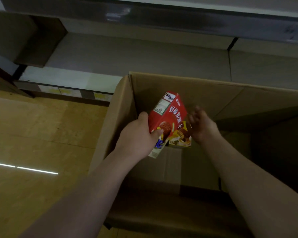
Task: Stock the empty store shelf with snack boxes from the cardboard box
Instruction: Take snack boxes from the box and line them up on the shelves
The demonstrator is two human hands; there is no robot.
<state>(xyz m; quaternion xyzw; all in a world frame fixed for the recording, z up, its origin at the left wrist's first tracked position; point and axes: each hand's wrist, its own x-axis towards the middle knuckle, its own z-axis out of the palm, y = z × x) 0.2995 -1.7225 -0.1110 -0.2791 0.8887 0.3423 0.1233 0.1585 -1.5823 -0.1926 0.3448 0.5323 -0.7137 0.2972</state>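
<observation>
One red snack box reading 好丽友, gripped by left hand over the cardboard box; right hand open just right of it.

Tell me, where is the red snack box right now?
The red snack box is mid-frame over the open cardboard box, held in the left hand, with the right hand beside it.

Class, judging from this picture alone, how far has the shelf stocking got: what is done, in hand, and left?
Done: nothing shows on the grey store shelf. In hand: the left hand grips a red snack box over the open brown cardboard box; the right hand is beside it. Left: shelving it, and a yellow snack box below.
</observation>
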